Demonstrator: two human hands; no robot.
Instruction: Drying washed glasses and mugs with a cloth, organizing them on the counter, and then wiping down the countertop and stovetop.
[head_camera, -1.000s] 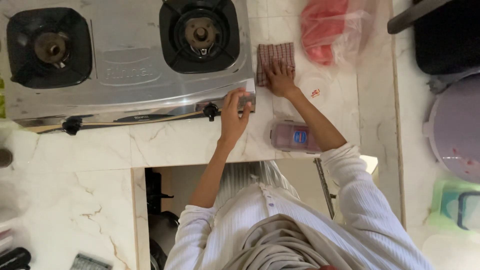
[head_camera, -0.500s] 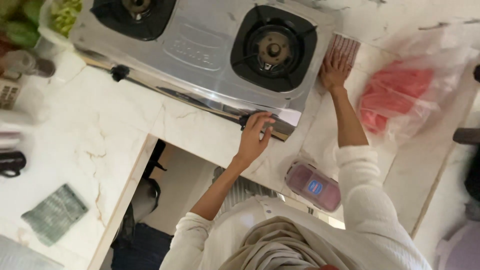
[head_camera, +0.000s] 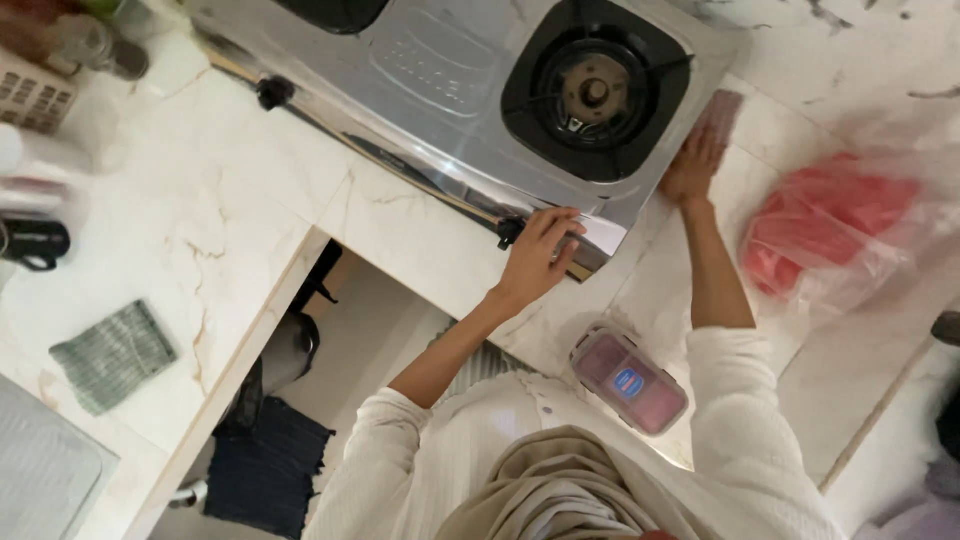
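the left hand (head_camera: 535, 262) grips the front corner of the steel gas stove (head_camera: 470, 90), fingers curled over its edge. the right hand (head_camera: 690, 168) lies flat, pressing a checked cloth (head_camera: 722, 110) on the marble counter (head_camera: 250, 190). near the elbows, a lidded clear plastic box (head_camera: 628, 378) shows pinkish contents; a clear bag (head_camera: 835, 235) holds something red.

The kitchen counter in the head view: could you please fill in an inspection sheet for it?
Surface: white marble-pattern counter, L-shaped.
Job's things: steel two-burner gas stove; brownish checked cloth beside its right edge.
Clutter: red contents in a clear plastic bag; clear lidded plastic box at the counter edge; folded grey-green cloth; black mug; jars at top left.
Hands: left hand grips the stove's front corner beside a black knob; right hand presses on the checked cloth.
Cables: nothing seen.
Surroundings: dark fabric on the floor below.
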